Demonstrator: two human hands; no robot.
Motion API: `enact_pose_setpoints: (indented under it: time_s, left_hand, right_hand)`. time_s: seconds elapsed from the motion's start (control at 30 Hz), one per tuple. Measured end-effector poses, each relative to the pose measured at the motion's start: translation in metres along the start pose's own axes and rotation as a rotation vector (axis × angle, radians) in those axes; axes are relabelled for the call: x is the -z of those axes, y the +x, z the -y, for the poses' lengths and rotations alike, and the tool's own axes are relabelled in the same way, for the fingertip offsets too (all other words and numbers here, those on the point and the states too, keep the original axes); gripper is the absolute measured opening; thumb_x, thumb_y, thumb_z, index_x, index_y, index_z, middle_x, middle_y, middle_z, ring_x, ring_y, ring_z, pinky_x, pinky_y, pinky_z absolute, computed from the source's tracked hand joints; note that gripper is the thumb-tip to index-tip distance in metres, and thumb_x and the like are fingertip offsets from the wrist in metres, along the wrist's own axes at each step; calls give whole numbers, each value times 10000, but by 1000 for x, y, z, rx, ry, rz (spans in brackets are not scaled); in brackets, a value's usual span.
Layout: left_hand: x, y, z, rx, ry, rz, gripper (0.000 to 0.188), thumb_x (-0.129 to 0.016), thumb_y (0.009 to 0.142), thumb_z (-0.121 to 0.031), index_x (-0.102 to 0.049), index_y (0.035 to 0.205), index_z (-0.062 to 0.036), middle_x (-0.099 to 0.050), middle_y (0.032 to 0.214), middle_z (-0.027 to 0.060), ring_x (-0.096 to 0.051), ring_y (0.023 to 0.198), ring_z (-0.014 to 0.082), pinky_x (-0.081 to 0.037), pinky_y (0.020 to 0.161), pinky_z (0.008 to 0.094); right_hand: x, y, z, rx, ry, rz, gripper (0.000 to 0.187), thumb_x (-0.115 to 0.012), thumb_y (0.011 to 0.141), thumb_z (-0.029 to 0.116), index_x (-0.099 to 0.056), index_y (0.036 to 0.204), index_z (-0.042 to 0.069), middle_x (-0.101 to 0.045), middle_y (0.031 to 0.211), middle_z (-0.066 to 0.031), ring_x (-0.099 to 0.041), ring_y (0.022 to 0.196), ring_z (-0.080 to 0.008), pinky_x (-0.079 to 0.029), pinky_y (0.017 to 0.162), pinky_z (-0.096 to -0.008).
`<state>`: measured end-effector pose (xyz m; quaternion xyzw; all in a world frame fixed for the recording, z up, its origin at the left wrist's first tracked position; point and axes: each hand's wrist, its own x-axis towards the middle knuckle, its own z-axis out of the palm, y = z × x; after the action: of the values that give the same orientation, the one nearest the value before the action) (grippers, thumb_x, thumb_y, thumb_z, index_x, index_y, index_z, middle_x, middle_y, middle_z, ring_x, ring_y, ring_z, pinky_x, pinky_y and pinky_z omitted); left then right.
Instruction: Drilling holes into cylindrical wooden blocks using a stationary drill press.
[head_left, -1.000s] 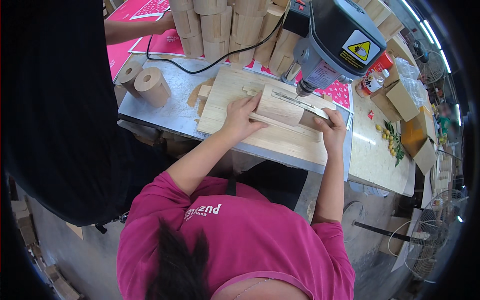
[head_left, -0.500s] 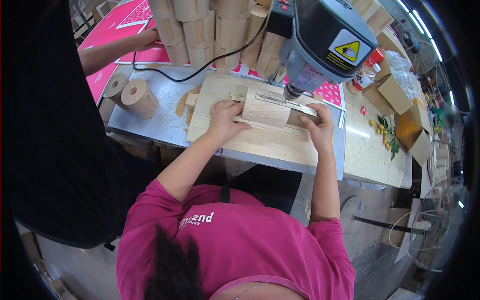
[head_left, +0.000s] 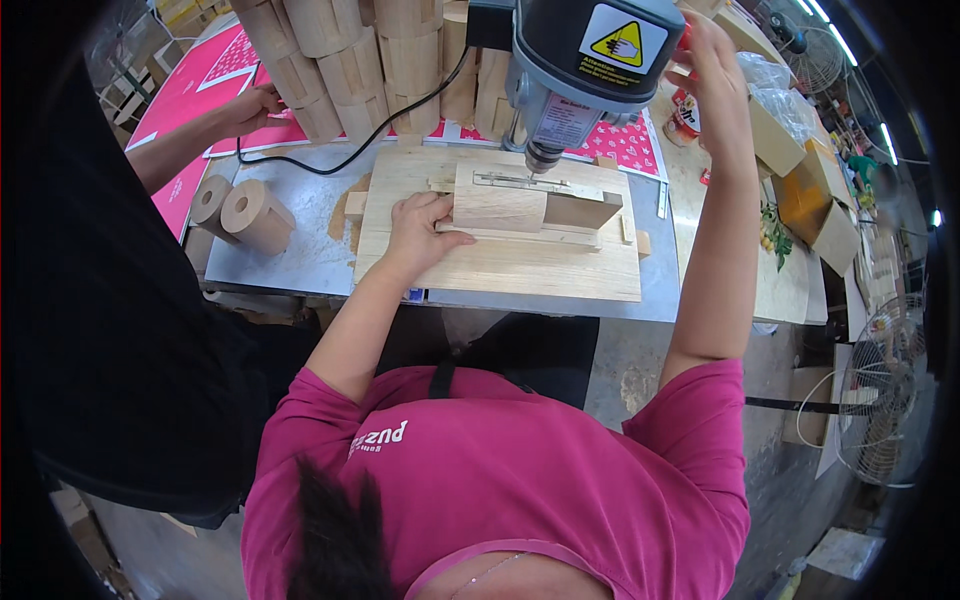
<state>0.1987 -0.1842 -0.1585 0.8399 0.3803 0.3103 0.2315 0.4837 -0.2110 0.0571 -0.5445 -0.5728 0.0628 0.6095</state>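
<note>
A rounded pale wooden block (head_left: 498, 205) lies on a wooden board jig (head_left: 480, 275) beneath a drill press (head_left: 590, 60). Along its top runs a narrow slot or strip, with the drill chuck (head_left: 543, 158) just above. My left hand (head_left: 420, 235) grips the block's left end, thumb stretched along the jig; its fingertips are partly hidden. Beyond the block's right end stands a flat wooden piece (head_left: 585, 213). My right hand (head_left: 712, 75) is raised at the right side of the drill head, fingers curled round a red knob (head_left: 685, 37) that shows only in part.
Two bored wooden cylinders (head_left: 258, 215) stand at the left of the metal table. Stacked wooden blocks (head_left: 340, 60) rise behind, with a black cable (head_left: 350, 160) in front. A co-worker's hand (head_left: 250, 108) is at far left. A jar (head_left: 683, 120) and cardboard boxes (head_left: 808, 195) are at right.
My right hand has left the block's right end and risen to the drill head's side. My left hand stays at the block. The whole view has shifted somewhat.
</note>
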Motion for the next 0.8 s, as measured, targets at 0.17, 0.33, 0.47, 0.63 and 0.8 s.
enact_pose_setpoints:
  time_s: [0.17,0.33,0.47,0.63,0.8]
  left_hand:
    - [-2,3,-4,-43,17,-30,481,-767,514,-267,-638,954,-121,-535,710,1,-517,774,199,-322,767,333]
    - [3,-2,-2,1,32,-8,476,-764,521,-274,-640,957,-127,-547,725,3,-522,776,201,-327,763,326]
    - [1,-2,0,7,43,-24,473,-762,525,-282,-640,955,-128,-553,741,5,-523,796,203,-324,768,327]
    - [-3,1,-1,-1,13,-21,470,-760,526,-295,-637,942,-116,-554,749,10,-523,823,207,-320,776,332]
    - [-3,-1,2,28,-8,-10,466,-759,527,-303,-638,935,-112,-558,753,10,-523,822,210,-312,774,333]
  right_hand:
    - [-5,7,17,47,-105,33,351,-474,824,297,-560,778,-39,-577,706,-204,-565,651,-262,-421,604,-333]
    - [-4,-68,45,347,-543,-92,236,-530,851,184,-572,750,-25,-465,545,-125,-465,476,-190,-377,477,-291]
    - [-18,-131,24,221,-369,-118,122,-537,826,59,-578,747,-24,-487,565,-125,-474,464,-187,-366,456,-275]
    - [-40,-163,-36,208,-242,-122,97,-515,830,26,-599,861,-10,-558,681,-111,-527,599,-192,-415,539,-268]
    - [-31,-155,-27,316,-333,-60,88,-513,823,20,-578,781,-21,-521,627,-109,-505,552,-185,-367,478,-262]
